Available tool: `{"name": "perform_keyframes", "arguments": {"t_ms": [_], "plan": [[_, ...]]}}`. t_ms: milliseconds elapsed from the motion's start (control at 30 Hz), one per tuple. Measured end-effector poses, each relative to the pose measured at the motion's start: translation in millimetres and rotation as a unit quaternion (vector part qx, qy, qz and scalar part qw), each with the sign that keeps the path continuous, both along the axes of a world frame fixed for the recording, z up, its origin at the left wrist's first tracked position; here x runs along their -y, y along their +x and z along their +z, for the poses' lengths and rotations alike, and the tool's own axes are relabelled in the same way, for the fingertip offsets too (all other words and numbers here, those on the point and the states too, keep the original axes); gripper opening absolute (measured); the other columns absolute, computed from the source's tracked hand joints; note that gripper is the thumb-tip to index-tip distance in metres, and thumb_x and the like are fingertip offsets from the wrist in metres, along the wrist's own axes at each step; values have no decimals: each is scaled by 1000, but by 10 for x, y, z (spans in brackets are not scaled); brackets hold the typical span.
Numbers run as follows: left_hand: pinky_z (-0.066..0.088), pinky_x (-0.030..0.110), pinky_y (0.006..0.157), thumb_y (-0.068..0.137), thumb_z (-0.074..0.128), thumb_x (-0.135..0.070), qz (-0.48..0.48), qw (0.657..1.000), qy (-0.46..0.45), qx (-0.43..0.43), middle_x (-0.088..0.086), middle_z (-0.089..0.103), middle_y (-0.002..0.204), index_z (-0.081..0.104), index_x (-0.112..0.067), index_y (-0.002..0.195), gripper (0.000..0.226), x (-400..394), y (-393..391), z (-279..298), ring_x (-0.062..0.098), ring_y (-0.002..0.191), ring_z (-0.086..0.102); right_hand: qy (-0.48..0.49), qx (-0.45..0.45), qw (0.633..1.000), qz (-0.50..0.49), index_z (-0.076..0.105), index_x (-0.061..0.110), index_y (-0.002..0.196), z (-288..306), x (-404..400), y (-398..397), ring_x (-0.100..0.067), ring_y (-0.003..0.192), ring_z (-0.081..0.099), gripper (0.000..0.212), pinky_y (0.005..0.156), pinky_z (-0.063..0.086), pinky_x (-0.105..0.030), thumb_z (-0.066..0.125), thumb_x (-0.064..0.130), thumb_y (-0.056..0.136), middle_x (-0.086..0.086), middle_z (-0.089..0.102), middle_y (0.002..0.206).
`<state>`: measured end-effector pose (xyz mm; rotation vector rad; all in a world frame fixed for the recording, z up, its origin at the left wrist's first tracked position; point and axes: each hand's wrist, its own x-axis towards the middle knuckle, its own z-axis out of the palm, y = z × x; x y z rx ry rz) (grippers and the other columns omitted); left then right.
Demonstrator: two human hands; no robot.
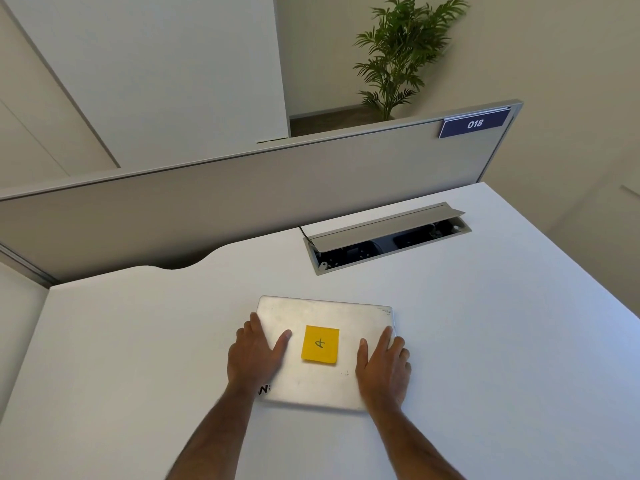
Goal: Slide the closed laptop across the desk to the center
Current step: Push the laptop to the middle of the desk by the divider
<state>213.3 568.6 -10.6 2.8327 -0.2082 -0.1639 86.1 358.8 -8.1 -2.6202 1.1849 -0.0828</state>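
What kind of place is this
Probably an office workstation: a white desk backed by a grey partition screen bearing a blue "018" number tag, plus an open cable hatch.

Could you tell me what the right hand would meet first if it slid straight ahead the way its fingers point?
Probably nothing soon: the right hand points along the closed silver laptop's right edge. Beyond lies bare white desk, then likely the open grey cable hatch, though depth is unclear.
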Motion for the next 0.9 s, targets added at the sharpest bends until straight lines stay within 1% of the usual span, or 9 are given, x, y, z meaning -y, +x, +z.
{"name": "perform_keyframes", "arguments": {"t_ms": [100, 300, 433, 533, 633, 767, 833, 900], "plan": [[50, 42, 74, 87, 41, -79, -6, 1000, 11, -1, 6, 59, 119, 33, -6, 141, 91, -4, 6, 9, 28, 106, 56, -6, -8, 1000, 4, 46, 3, 141, -6, 5, -1, -31, 91, 59, 65, 71, 52, -41, 44, 51, 98, -14, 58, 111], [52, 42, 76, 87, 35, -81, -6, 1000, 26, 0, 6, 57, 127, 27, -5, 151, 99, 7, -2, 19, 28, 110, 56, -15, -19, 1000, 2, 47, 4, 140, -24, 6, 5, -30, 92, 58, 65, 72, 50, -41, 42, 53, 97, -13, 58, 110], [53, 42, 74, 88, 35, -81, 0, 1000, 31, -3, 7, 57, 128, 26, -6, 153, 100, 11, -22, 26, 30, 108, 57, -17, -28, 999, 4, 50, 3, 137, -20, -7, 32, -30, 93, 57, 64, 72, 50, -42, 45, 52, 96, -15, 59, 110], [53, 42, 74, 88, 34, -80, -4, 999, 35, -5, 6, 55, 129, 25, -6, 153, 99, 13, -18, 28, 30, 108, 57, -18, -37, 999, 3, 49, 4, 138, -13, -4, 37, -29, 94, 57, 65, 72, 50, -41, 42, 53, 96, -14, 59, 111], [53, 42, 74, 88, 33, -81, -4, 999, 38, -4, 6, 55, 129, 26, -6, 153, 99, 12, -18, 29, 29, 108, 57, -15, -40, 999, 3, 48, 4, 138, 1, 0, 39, -29, 94, 56, 64, 71, 49, -41, 42, 53, 96, -13, 58, 110], [50, 42, 76, 87, 30, -82, -13, 997, 71, 7, 8, 53, 130, 30, -5, 153, 101, 30, -26, 41, 29, 106, 55, -12, -43, 999, 5, 47, 6, 139, 7, 13, 22, -28, 93, 56, 65, 69, 49, -40, 40, 55, 96, -12, 57, 111], [49, 42, 78, 85, 28, -86, -21, 996, 88, 14, 7, 51, 131, 31, -7, 153, 104, 27, -27, 45, 28, 107, 53, -14, -42, 999, 9, 47, 7, 139, 10, 31, -2, -28, 91, 56, 66, 66, 49, -40, 39, 56, 96, -12, 57, 110], [49, 41, 78, 82, 25, -90, -19, 995, 92, 13, 6, 49, 130, 31, -8, 153, 108, 20, -24, 55, 28, 108, 52, -17, -39, 999, 15, 47, 8, 140, 11, 51, -28, -28, 91, 56, 66, 65, 49, -39, 39, 57, 97, -11, 57, 111]]}}
